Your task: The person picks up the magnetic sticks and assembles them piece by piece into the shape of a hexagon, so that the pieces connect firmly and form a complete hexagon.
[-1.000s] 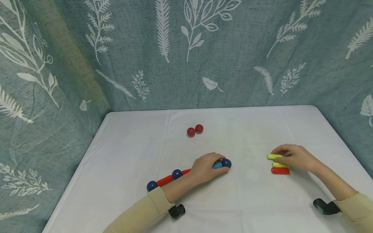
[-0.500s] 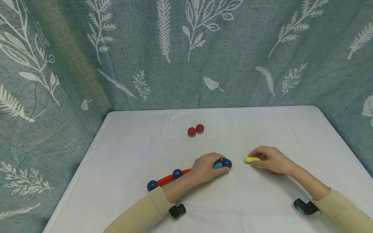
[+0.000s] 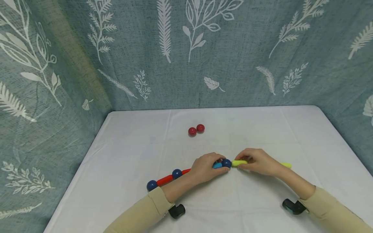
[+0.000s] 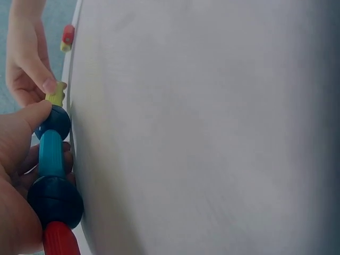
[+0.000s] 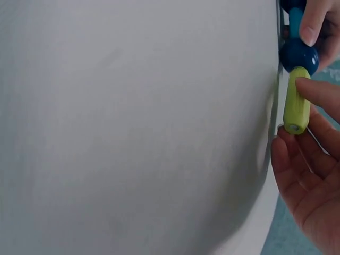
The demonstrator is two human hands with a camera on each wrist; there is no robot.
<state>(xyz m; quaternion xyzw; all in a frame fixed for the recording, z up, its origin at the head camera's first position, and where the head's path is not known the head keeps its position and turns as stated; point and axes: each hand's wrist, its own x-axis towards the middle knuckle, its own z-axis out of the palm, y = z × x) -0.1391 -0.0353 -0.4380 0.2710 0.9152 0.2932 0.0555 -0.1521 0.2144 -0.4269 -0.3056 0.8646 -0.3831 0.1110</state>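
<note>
A chain of toy building rods and balls runs across the table, partly covered by the left arm. It has blue balls [image 3: 176,173], red rods [image 3: 164,180] and a light blue rod [image 4: 51,154]. My left hand [image 3: 205,168] pinches the chain's right end at the dark blue ball [image 3: 226,163]. In my right hand [image 3: 259,161], thumb and fingers hold a yellow-green rod [image 3: 239,162] whose tip touches that ball, in line with the light blue rod. The rod's free end [image 5: 295,127] shows in the right wrist view.
Two red balls [image 3: 192,131] lie close together toward the back of the table. Another yellow-green rod [image 3: 287,165] shows behind the right wrist, and a loose red rod [image 4: 68,34] appears beside it in the left wrist view. A patterned curtain [image 3: 180,81] hangs behind the white tabletop [image 3: 140,139].
My right hand has carried the yellow-green rod leftward from beside the loose rods, up against the blue end ball. The left hand has stayed in place on the chain.
</note>
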